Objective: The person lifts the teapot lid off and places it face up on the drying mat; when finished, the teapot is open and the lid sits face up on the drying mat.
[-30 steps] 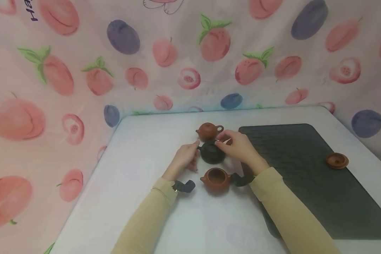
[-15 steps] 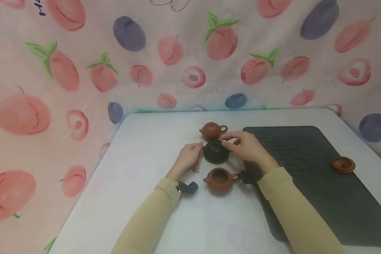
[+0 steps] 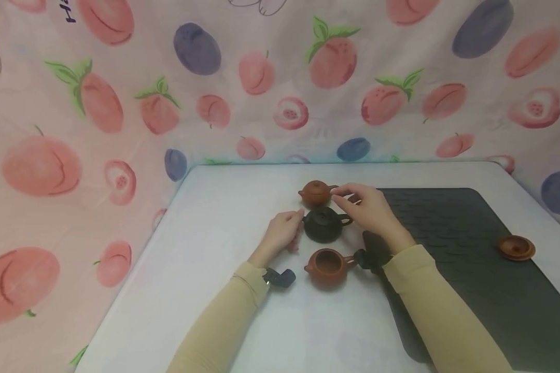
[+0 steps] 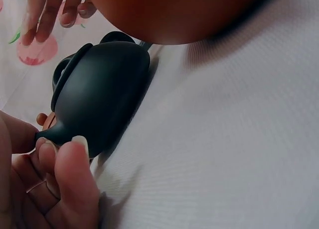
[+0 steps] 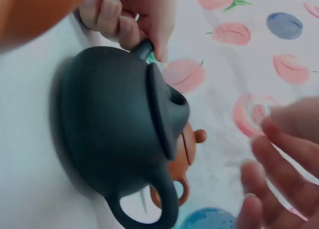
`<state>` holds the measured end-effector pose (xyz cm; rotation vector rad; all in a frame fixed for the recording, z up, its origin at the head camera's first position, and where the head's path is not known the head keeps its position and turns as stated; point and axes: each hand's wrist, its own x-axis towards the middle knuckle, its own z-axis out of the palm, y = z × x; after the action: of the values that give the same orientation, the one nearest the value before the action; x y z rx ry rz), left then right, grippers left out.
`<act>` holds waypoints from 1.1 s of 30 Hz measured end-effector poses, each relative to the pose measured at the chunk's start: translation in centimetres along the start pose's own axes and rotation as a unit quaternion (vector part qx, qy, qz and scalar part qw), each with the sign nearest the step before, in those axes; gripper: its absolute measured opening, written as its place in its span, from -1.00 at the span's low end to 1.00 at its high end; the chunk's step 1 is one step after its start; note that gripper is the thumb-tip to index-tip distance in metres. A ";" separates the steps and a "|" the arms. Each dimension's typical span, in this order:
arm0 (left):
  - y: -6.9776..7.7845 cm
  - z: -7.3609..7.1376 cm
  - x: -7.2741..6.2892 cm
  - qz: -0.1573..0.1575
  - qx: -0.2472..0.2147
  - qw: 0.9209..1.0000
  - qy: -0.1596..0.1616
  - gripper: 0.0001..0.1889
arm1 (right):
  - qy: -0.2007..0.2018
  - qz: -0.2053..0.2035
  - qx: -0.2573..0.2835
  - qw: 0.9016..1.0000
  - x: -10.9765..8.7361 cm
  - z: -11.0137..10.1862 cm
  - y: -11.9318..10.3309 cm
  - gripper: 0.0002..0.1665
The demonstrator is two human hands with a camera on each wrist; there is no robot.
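A black teapot (image 3: 323, 228) with its lid on stands upright on the white table. My left hand (image 3: 282, 230) pinches its spout between thumb and fingers; the left wrist view shows the thumb close against the black body (image 4: 104, 79). My right hand (image 3: 368, 210) hovers above the handle side, its fingers loosely bent and holding nothing; in the right wrist view these fingers (image 5: 279, 174) are apart from the lid. Just behind is a lidded brown teapot (image 3: 315, 195), its handle partly covered by the right fingertips. Nearer me sits a brown teapot (image 3: 326, 280) without a lid, its mouth showing.
A dark slatted tea tray (image 3: 452, 300) covers the right side of the table. On its right edge lies a small round brown lid (image 3: 516, 247). A fruit-print cloth (image 3: 289, 77) hangs behind the white table (image 3: 214, 207).
My right hand has lifted off the black teapot's lid and moved right and back, uncovering the handle. The left hand stays at the spout. The whole view has shifted slightly.
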<state>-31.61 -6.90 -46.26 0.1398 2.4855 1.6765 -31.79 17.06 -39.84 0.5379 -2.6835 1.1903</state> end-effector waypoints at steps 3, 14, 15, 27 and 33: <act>0.0 0.0 0.0 0.001 0.001 1.000 0.000 -0.44 | 0.025 0.002 0.007 1.000 0.1 0.1 -0.2 -0.62; 0.0 0.1 0.0 -0.006 -0.005 1.000 -0.007 -0.43 | 0.006 0.024 0.001 1.000 0.7 0.7 0.1 -0.58; 0.0 0.0 0.0 -0.006 -0.004 1.000 -0.006 -0.43 | -0.016 0.026 -0.010 0.999 0.7 0.9 0.3 -0.55; 0.5 -0.2 -0.1 -0.010 0.003 1.000 -0.006 -0.43 | -0.085 0.000 -0.059 0.995 1.1 2.2 1.4 -0.70; 0.4 -0.1 -0.1 -0.009 0.001 1.000 -0.005 -0.44 | -0.067 0.016 -0.056 0.996 0.9 2.4 1.2 -0.75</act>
<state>-31.57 -6.89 -45.83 0.1241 2.4742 1.6617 -33.08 15.82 -42.03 0.5799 -2.8601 1.0377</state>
